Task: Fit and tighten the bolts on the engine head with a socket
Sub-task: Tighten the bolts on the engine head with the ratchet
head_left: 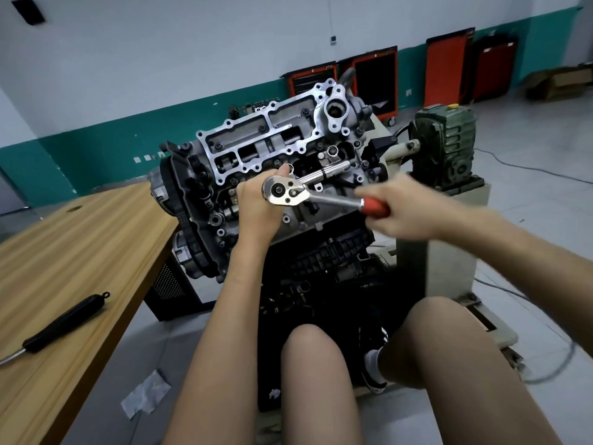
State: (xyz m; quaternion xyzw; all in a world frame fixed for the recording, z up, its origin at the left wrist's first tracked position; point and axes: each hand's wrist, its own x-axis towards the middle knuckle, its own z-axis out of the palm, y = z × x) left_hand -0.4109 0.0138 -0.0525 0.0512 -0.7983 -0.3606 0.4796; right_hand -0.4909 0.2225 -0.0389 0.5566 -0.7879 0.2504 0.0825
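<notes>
Steadying ratchet (284,191) with left grip (256,200), curled round its head (socket hidden), on engine head (256,146) just off bench (80,252) far-right corner. Right grip (394,207) wrapped round red handle, blurred. Risk of socket tilting off bolt and rounding it if left support slackens. Watch loose extension bar (327,171) alongside: easily knocked off.

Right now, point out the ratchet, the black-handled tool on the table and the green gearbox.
ratchet (284,191): head view, on its chrome head.
black-handled tool (64,322): head view, middle of its black handle.
green gearbox (444,139): head view, on its ribbed side casing.
</notes>
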